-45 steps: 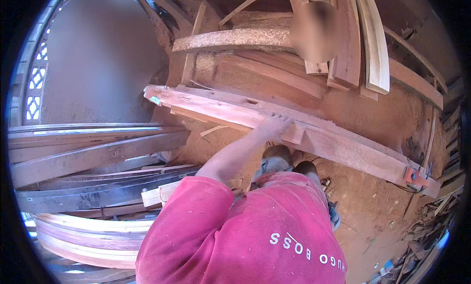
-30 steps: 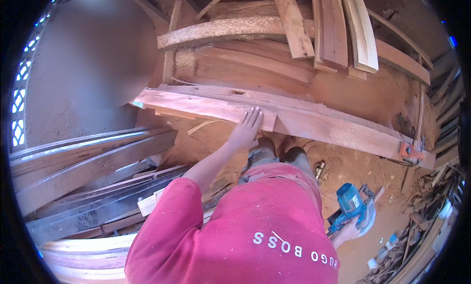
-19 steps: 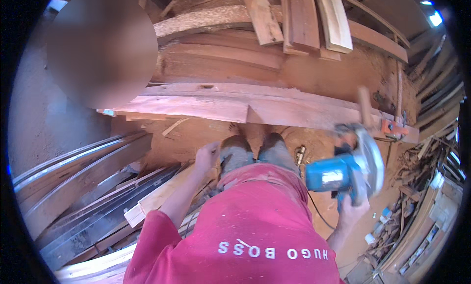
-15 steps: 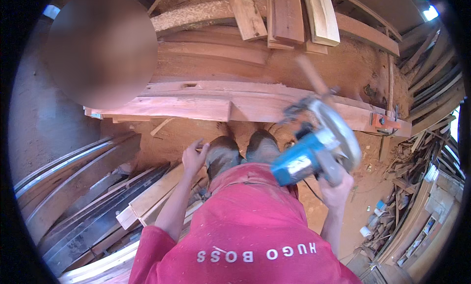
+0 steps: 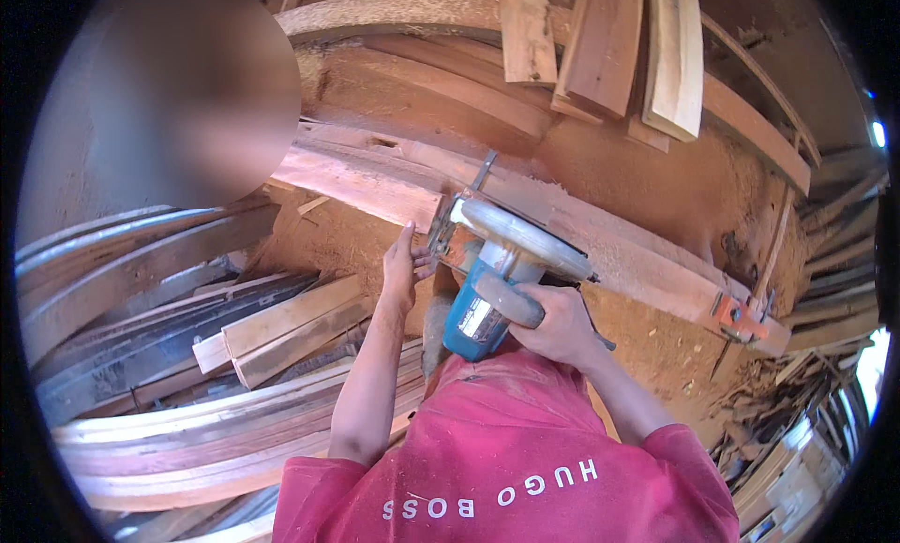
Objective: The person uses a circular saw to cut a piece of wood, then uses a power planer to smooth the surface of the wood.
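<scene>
A circular saw with a blue motor body and a grey guard rests against the long reddish timber beam, its base at the step cut in the beam's near edge. My right hand is closed around the saw's rear handle. Close to the saw's front, my left hand is held up with fingers apart, the fingertips near the beam's edge and nothing in the palm. Whether those fingertips touch the wood or the saw, I cannot tell.
Several boards jut out at the far side. An orange fitting sits at the beam's right end. Stacked planks and shorter blocks lie at left. Scrap wood is piled at right. Sawdust covers the ground.
The saw has swung left in my right hand, from above the beam's right part to its stepped edge. My left hand has moved up and right toward it. The view has turned.
</scene>
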Action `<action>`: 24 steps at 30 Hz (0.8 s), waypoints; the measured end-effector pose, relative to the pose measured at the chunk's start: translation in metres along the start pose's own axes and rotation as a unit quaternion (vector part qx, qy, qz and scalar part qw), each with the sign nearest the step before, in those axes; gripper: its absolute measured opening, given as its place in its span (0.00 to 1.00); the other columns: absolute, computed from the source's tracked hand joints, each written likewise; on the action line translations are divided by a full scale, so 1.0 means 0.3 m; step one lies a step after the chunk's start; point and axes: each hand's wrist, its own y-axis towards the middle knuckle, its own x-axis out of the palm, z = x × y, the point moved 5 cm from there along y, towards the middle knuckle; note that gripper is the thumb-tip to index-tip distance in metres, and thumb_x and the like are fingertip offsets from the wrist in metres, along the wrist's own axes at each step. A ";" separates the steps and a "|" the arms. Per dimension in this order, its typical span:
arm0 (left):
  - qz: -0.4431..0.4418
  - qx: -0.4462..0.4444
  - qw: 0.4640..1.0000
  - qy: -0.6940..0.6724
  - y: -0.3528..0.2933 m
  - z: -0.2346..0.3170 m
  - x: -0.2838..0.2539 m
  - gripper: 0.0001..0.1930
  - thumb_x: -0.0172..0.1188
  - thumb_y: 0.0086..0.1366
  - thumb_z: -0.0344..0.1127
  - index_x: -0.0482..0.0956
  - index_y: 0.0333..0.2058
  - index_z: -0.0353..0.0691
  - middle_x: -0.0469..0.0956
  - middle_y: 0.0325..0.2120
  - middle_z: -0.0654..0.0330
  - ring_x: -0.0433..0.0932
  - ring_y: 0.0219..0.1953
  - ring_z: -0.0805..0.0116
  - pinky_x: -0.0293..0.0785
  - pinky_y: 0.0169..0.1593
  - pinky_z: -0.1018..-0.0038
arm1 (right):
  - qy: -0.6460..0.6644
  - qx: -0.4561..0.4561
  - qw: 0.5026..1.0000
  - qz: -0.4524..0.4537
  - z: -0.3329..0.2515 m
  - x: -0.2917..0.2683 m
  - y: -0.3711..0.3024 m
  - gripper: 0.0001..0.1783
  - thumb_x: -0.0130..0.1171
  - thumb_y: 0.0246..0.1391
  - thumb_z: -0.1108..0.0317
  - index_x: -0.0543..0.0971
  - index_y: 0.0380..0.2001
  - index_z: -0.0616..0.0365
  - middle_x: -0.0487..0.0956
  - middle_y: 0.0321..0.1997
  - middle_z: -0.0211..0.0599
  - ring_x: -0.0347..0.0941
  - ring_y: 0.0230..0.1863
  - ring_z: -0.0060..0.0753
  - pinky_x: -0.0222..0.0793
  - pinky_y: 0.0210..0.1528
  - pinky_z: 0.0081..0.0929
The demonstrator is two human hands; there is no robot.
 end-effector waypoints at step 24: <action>0.062 0.159 0.985 0.004 0.074 0.011 -0.020 0.17 0.62 0.67 0.46 0.81 0.27 0.37 0.72 0.18 0.70 0.67 0.19 0.82 0.63 0.20 0.79 | -0.011 -0.043 0.994 -0.100 0.037 0.139 0.085 0.25 0.68 0.40 0.66 0.80 0.45 0.58 0.82 0.40 0.48 0.80 0.41 0.53 0.75 0.46 0.42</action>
